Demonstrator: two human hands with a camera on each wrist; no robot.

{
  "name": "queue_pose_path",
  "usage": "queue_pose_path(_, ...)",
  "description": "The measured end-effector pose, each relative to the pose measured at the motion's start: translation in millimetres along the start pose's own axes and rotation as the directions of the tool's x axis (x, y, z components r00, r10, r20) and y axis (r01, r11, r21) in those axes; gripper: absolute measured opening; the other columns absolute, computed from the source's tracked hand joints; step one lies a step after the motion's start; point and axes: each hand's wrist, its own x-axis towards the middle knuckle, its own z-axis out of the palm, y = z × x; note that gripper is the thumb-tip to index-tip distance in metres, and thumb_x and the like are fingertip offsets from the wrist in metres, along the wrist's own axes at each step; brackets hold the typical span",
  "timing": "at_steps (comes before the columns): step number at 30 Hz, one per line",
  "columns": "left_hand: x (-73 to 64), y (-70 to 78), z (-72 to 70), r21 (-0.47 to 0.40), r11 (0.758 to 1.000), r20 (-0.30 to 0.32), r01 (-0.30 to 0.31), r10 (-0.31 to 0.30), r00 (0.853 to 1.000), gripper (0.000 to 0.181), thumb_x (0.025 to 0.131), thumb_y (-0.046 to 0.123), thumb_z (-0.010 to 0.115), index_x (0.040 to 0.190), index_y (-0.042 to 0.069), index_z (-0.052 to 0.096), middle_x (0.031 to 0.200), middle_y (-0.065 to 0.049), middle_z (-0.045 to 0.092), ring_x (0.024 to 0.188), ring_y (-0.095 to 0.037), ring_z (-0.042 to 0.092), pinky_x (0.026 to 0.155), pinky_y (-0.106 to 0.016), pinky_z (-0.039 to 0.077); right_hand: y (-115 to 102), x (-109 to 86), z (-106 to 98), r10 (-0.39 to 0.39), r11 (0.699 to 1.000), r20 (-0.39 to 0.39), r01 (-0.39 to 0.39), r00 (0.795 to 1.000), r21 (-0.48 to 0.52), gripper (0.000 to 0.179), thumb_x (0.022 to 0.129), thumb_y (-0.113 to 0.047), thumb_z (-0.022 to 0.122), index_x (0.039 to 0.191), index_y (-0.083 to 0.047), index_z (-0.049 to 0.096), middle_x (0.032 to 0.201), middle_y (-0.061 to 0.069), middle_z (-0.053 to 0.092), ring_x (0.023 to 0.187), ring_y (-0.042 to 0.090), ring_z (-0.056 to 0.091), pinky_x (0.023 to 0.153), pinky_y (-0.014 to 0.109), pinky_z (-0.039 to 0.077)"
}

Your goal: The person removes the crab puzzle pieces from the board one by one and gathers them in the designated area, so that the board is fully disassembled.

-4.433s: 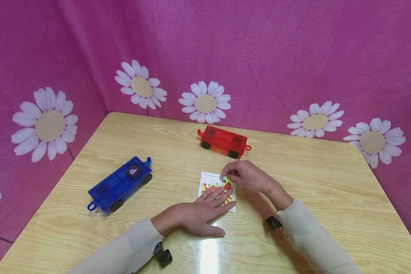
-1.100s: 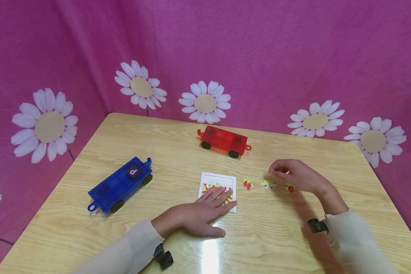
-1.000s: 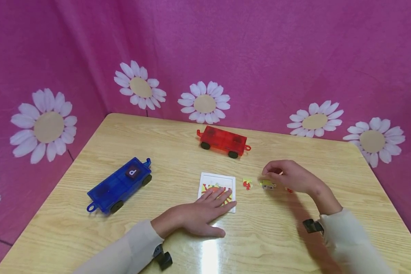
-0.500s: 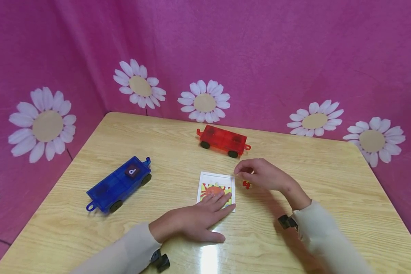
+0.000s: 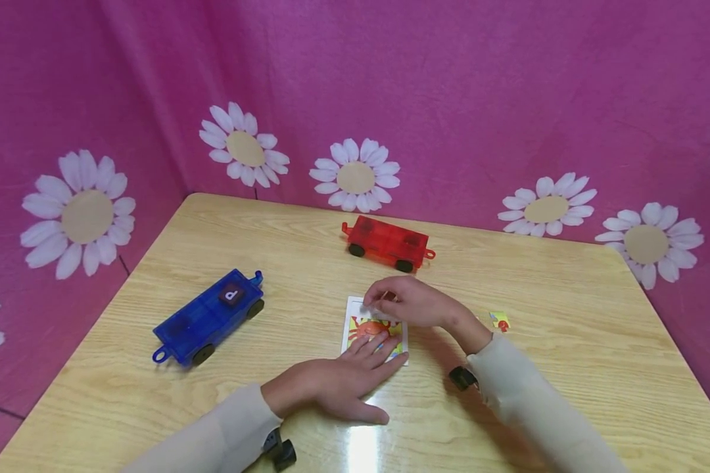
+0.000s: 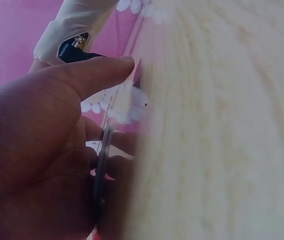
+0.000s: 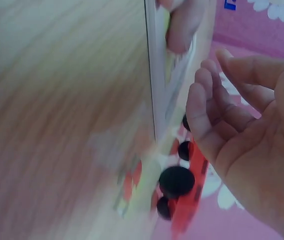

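The head camera looks forward and down at the puzzle from above; the left wrist camera and right wrist camera sit low and close, facing past it. Head and right-wrist views share the red wagon beyond it.

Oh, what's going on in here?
Someone is at a table with a small crab puzzle. Their left hand lies spread over its near part, and their right hand is over its far part, fingers bent; whether they hold a piece isn't clear. A loose piece lies off to the right. A red toy wagon stands behind the puzzle, a blue one to the left.
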Motion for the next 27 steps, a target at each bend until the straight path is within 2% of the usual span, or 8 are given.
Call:
queue_pose_path(5, 0.3, -3.6, 0.3, -0.02, 1.0, 0.011, -0.005, 0.005, 1.0, 0.091, 0.103, 0.053, 0.055, 0.167, 0.012, 0.006, 0.171, -0.013, -0.009, 0.154, -0.028, -0.016, 0.123, -0.047, -0.006, -6, 7.0, 7, 0.011, 0.998, 0.053, -0.014, 0.999, 0.055, 0.021, 0.102, -0.006, 0.055, 0.114, -0.005, 0.072, 0.099, 0.005, 0.07, 0.084, 0.015, 0.059, 0.079, 0.032, 0.051)
queue_pose_path(9, 1.0, -5.0, 1.0, -0.02, 1.0, 0.012, -0.015, 0.015, 1.0, 0.091, 0.103, 0.054, 0.054, 0.167, 0.012, 0.005, 0.171, -0.013, -0.01, 0.154, -0.028, -0.016, 0.122, -0.047, -0.006, -7, 10.5, 11, 0.02, 0.999, 0.075, -0.023, 0.997, 0.04, 0.022, 0.103, -0.005, 0.054, 0.114, -0.008, 0.072, 0.096, 0.004, 0.069, 0.082, 0.015, 0.058, 0.079, 0.032, 0.05)
queue_pose_path(15, 2.0, -6.1, 1.9, -0.026, 1.0, 0.016, -0.016, 0.017, 1.0, 0.091, 0.102, 0.054, 0.055, 0.167, 0.012, 0.005, 0.171, -0.011, -0.011, 0.154, -0.027, -0.017, 0.123, -0.047, -0.005, -5, 10.5, 14, -0.005, 0.999, 0.081, 0.002, 0.997, 0.032, 0.031, 0.099, 0.003, 0.047, 0.117, -0.005, 0.071, 0.104, 0.004, 0.07, 0.088, 0.016, 0.06, 0.085, 0.033, 0.05)
queue_pose_path(20, 1.6, -6.3, 0.6, -0.043, 0.999, 0.026, -0.012, 0.014, 1.0, 0.092, 0.102, 0.054, 0.055, 0.167, 0.013, 0.004, 0.171, -0.009, -0.012, 0.154, -0.025, -0.017, 0.123, -0.047, -0.005, -7, 10.2, 14, -0.002, 1.0, 0.107, -0.001, 0.994, 0.032, 0.032, 0.1, 0.003, 0.046, 0.118, -0.004, 0.071, 0.107, 0.002, 0.07, 0.091, 0.015, 0.06, 0.087, 0.032, 0.05)
queue_pose_path(27, 1.5, -5.9, 0.4, -0.044, 0.999, 0.022, -0.024, 0.025, 0.999, 0.091, 0.103, 0.054, 0.054, 0.167, 0.012, 0.005, 0.171, -0.011, -0.013, 0.154, -0.026, -0.018, 0.122, -0.048, -0.007, -11, 11.6, 15, 0.022, 1.0, 0.112, -0.021, 0.994, -0.007, 0.031, 0.099, 0.003, 0.047, 0.115, -0.004, 0.074, 0.094, 0.0, 0.069, 0.081, 0.012, 0.059, 0.082, 0.03, 0.05)
